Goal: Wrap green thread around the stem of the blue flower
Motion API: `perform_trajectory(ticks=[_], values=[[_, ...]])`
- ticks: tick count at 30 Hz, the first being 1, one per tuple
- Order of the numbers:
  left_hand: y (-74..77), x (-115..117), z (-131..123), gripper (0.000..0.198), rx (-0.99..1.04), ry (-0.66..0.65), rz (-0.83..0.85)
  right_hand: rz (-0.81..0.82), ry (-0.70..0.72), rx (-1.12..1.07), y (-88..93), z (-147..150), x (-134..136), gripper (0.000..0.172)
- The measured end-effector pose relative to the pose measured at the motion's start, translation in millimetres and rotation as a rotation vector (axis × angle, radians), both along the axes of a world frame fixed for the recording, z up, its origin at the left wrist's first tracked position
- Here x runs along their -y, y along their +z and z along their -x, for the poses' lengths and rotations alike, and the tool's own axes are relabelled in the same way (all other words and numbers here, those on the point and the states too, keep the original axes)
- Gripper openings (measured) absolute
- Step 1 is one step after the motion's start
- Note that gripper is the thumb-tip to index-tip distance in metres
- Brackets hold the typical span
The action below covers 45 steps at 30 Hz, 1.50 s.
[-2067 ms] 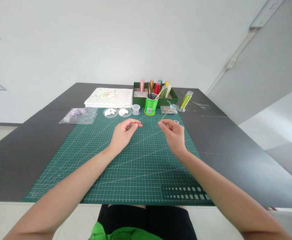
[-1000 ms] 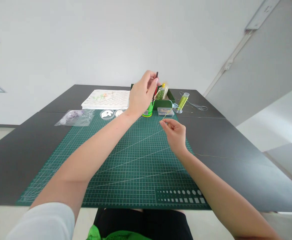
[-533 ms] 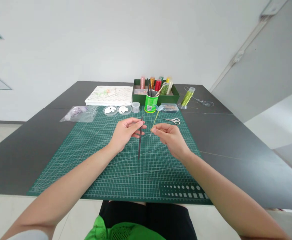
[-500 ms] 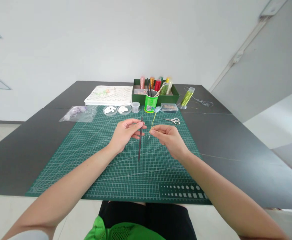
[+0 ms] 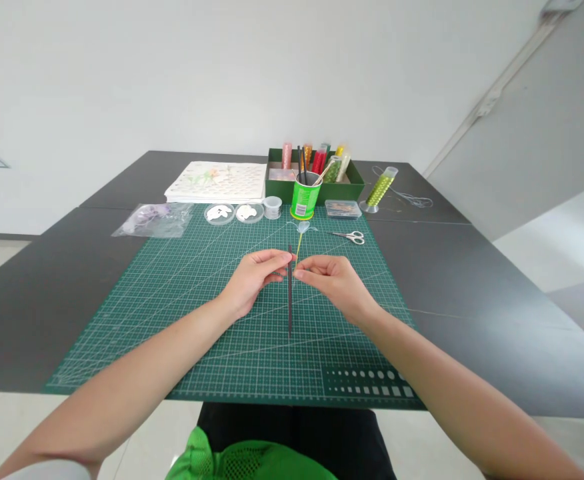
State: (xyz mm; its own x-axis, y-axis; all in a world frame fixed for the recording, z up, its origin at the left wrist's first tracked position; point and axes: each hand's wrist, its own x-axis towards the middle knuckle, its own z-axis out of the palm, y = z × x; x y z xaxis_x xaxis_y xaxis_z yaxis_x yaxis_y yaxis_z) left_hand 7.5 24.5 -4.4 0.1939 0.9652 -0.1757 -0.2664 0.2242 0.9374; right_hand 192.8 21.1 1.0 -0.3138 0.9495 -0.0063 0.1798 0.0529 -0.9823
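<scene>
Between thumb and fingers my left hand (image 5: pixel 259 277) pinches a thin dark stick (image 5: pixel 290 300) that hangs upright, its lower end pointing toward me. Close beside it, my right hand (image 5: pixel 335 280) is closed on a thin yellow-green stem (image 5: pixel 299 248). At the stem's top sits a pale bluish flower-like piece (image 5: pixel 303 227) with small petals spread to the sides. Stick and stem are almost side by side; whether they touch I cannot tell. Both hands are above the green cutting mat (image 5: pixel 212 347).
Small white-handled scissors (image 5: pixel 355 237) lie right of the hands. Behind stand a green can (image 5: pixel 305 200) of sticks, a dark green box (image 5: pixel 342 190) of thread spools, a lidded case (image 5: pixel 343 209), and a green spool (image 5: pixel 381 188). Leftward are dishes (image 5: pixel 219 214), a plastic bag (image 5: pixel 155 220) and white sheets (image 5: pixel 217 183).
My left hand has moved right with the dark stick, now more upright. My right hand has shifted slightly left with the stem, bringing the two closer. The view has tilted a little.
</scene>
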Motion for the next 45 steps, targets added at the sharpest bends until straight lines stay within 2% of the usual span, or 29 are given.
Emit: perform_trajectory(ticks=[8,16,25,36,45], values=[[0.9,2,-1,0.028,-0.060,-0.001,-0.096,-0.006,0.016,0.088,5.0,-1,2,0.036],[-2.5,2,-1,0.027,-0.072,-0.050,-0.107,-0.035,0.016,0.168,12.3,1,3,0.037],[-2.6,2,0,0.028,-0.117,-0.078,-0.201,0.086,0.049,0.114,11.0,-2,1,0.043],[-3.4,3,-2,0.019,-0.191,-0.041,-0.273,0.102,-0.010,0.058,12.6,-3,0,0.040],[-3.7,7,-7,0.026,-0.181,0.015,-0.207,0.147,-0.038,-0.014,12.9,3,-1,0.042]])
